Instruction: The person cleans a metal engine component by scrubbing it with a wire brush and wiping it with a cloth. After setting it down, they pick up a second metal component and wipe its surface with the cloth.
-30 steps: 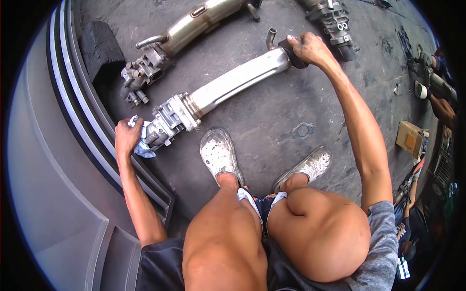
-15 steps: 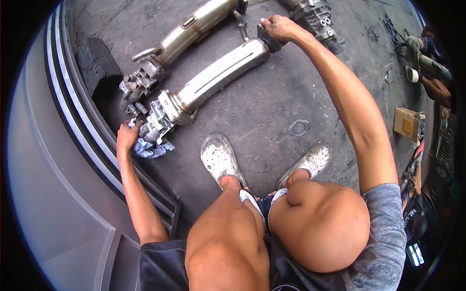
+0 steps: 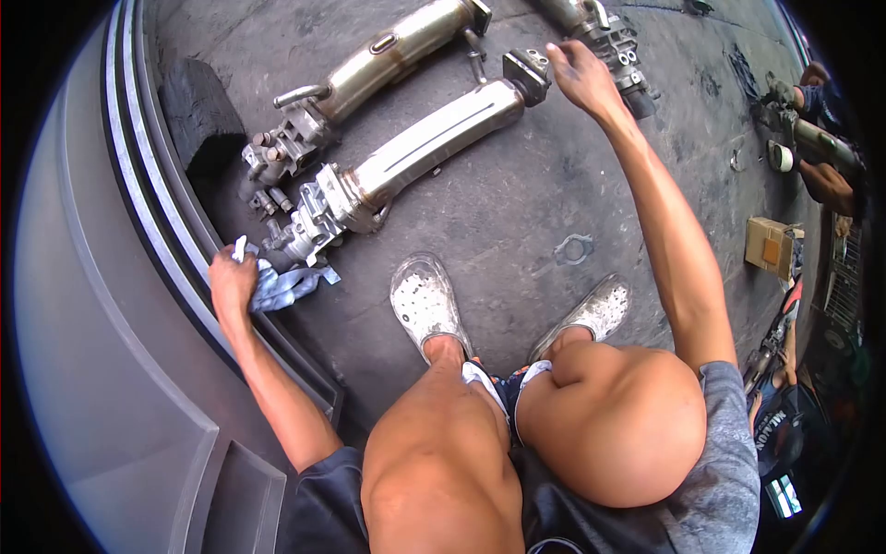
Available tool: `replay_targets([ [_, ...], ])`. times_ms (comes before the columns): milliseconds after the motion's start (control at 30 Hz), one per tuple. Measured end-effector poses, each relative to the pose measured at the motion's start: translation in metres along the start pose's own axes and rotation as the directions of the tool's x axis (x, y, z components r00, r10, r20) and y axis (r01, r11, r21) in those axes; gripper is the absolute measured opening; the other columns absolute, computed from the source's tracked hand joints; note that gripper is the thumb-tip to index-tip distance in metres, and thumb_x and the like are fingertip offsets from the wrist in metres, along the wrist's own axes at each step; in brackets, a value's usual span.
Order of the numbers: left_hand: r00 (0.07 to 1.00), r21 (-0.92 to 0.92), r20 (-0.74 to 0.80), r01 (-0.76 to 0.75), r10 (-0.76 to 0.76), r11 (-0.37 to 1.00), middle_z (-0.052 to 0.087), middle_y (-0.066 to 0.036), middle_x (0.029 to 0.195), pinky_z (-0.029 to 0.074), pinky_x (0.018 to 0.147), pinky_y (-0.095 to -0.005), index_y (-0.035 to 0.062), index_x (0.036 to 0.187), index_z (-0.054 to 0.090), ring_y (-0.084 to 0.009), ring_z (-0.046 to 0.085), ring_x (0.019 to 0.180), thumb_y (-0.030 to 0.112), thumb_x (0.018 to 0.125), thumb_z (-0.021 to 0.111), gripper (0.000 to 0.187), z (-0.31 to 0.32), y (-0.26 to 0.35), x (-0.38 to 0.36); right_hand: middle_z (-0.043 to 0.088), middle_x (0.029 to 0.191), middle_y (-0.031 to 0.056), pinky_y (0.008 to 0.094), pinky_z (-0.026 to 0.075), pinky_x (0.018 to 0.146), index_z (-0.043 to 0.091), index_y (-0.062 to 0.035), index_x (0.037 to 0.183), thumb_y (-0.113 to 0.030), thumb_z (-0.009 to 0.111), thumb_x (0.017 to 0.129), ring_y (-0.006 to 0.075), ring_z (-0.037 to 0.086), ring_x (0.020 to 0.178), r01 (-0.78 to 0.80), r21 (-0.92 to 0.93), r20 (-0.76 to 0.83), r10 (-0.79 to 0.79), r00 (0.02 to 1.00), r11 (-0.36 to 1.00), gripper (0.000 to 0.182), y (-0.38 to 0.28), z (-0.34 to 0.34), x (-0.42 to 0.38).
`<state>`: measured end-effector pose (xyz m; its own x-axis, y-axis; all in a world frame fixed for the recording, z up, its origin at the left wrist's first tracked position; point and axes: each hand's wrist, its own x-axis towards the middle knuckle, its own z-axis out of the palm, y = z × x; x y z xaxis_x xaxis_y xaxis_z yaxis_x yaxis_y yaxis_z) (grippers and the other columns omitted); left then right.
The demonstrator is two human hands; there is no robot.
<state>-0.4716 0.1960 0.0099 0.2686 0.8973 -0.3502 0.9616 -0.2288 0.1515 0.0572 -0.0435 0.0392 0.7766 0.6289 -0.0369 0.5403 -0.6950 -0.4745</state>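
A shiny metal pipe assembly [image 3: 438, 138] lies slantwise on the dark floor, with a cast valve part [image 3: 318, 217] at its lower left end and a dark flange [image 3: 528, 76] at its upper right end. My left hand [image 3: 233, 277] grips a blue-and-white rag [image 3: 286, 288] beside the valve end. My right hand [image 3: 580, 76] is just right of the flange, apart from it, with its fingers partly spread and nothing in them. Farther off lies a second, duller metal pipe assembly [image 3: 397, 57].
A third metal assembly [image 3: 614, 51] lies at the top. A black block [image 3: 198, 111] and a grey panel [image 3: 111, 323] are at the left. A ring gasket [image 3: 573, 248] lies on the floor. At the right are a cardboard box [image 3: 771, 247] and other people's limbs [image 3: 826, 180].
My right hand has let go of the flange and moved right. My left hand has drawn slightly away from the valve end with the rag. The view has shifted a little.
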Motion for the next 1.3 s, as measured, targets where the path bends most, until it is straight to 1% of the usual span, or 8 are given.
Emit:
replay_targets([
  [167,0.996,-0.529,0.012,0.082,-0.089,0.845,0.073,-0.011,0.091,0.054,0.071,-0.0325,-0.0063,0.109,0.07,-0.0154,0.068,0.077,0.013,0.084,0.07,0.031,-0.088,0.037,-0.062,0.073,0.11,0.0223,0.044,0.056,0.093,0.066,0.0012,0.121,-0.035,0.056,0.104,0.0352,0.071,0.106,-0.22,0.343,0.196,0.16,0.968,0.913,0.041,-0.013,-0.012,-0.092],
  [267,0.835,-0.848,-0.028,-0.31,0.549,0.429,0.062,-0.002,0.082,0.048,0.063,-0.0262,0.0019,0.096,0.064,-0.0095,0.062,0.075,0.002,0.085,0.068,0.011,-0.131,0.109,-0.092,0.073,0.114,0.0208,0.0446,0.056,0.093,0.067,0.0003,0.121,-0.036,0.055,0.105,0.0345,0.07,0.107,-0.433,0.558,0.458,0.172,0.872,0.708,0.042,-0.016,0.007,-0.151],
  [400,0.638,-0.894,0.096,-0.282,0.764,0.348,0.066,-0.015,0.092,0.053,0.076,-0.0391,-0.0007,0.11,0.06,-0.0245,0.069,0.087,0.031,0.093,0.077,0.04,-0.088,0.242,-0.12,0.071,0.118,0.0187,0.043,0.056,0.092,0.066,0.0002,0.123,-0.039,0.05,0.106,0.0327,0.07,0.107,-0.734,0.638,0.758,-0.022,0.652,0.231,0.045,-0.054,0.008,-0.172],
  [667,0.316,-0.527,-0.177,-0.831,0.932,0.181,0.048,-0.035,0.142,0.038,0.115,-0.0502,-0.004,0.143,0.049,-0.047,0.045,0.138,0.044,0.093,0.073,0.074,-0.009,0.334,-0.15,0.068,0.121,0.0178,0.0393,0.053,0.095,0.062,0.0007,0.127,-0.038,0.047,0.108,0.0288,0.066,0.11,-0.461,0.887,0.461,-0.003,0.888,0.016,0.046,-0.016,-0.058,-0.149],
  [767,0.418,-0.741,0.057,-0.591,0.907,0.319,0.042,-0.034,0.151,0.038,0.116,-0.0537,0.0038,0.154,0.04,-0.0466,0.041,0.143,0.056,0.094,0.068,0.084,-0.002,0.323,-0.127,0.066,0.122,0.0174,0.0379,0.051,0.096,0.06,0.0009,0.129,-0.038,0.046,0.108,0.0274,0.065,0.112,-0.302,0.952,0.302,0.016,0.953,0.046,0.046,-0.003,-0.094,-0.145],
  [933,0.279,-0.753,0.44,0.632,0.854,0.181,0.042,-0.026,0.154,0.049,0.106,-0.0559,0.0108,0.16,0.027,-0.042,0.051,0.136,0.068,0.099,0.05,0.087,0.027,0.349,-0.145,0.064,0.124,0.0168,0.0356,0.049,0.098,0.058,0.0012,0.132,-0.037,0.044,0.109,0.0249,0.063,0.114,-0.076,0.87,0.101,-0.024,0.995,0.487,0.046,-0.009,-0.087,-0.153],
  [1067,0.378,-0.598,0.418,0.799,0.826,-0.063,0.062,-0.024,0.133,0.051,0.107,-0.0524,0.0036,0.145,0.047,-0.0354,0.063,0.122,0.057,0.106,0.041,0.067,0.039,0.388,-0.121,0.044,0.156,0.0205,0.0401,0.033,0.118,0.041,-0.0027,0.155,-0.056,0.05,0.104,0.0366,0.042,0.143,0.0,0.259,0.256,-0.069,0.964,0.966,0.074,-0.061,-0.06,-0.176],
  [1300,0.471,-0.689,0.207,0.692,0.858,-0.214,0.072,-0.016,0.115,0.059,0.084,-0.0456,0.0045,0.129,0.06,-0.0311,0.073,0.098,0.045,0.102,0.05,0.049,0.015,0.382,-0.032,0.076,0.107,0.0111,0.0369,0.055,0.091,0.07,-0.0021,0.126,-0.051,0.066,0.099,0.0214,0.07,0.1,-0.28,0.534,0.313,0.122,0.942,0.797,0.056,-0.035,-0.152,-0.172],
])
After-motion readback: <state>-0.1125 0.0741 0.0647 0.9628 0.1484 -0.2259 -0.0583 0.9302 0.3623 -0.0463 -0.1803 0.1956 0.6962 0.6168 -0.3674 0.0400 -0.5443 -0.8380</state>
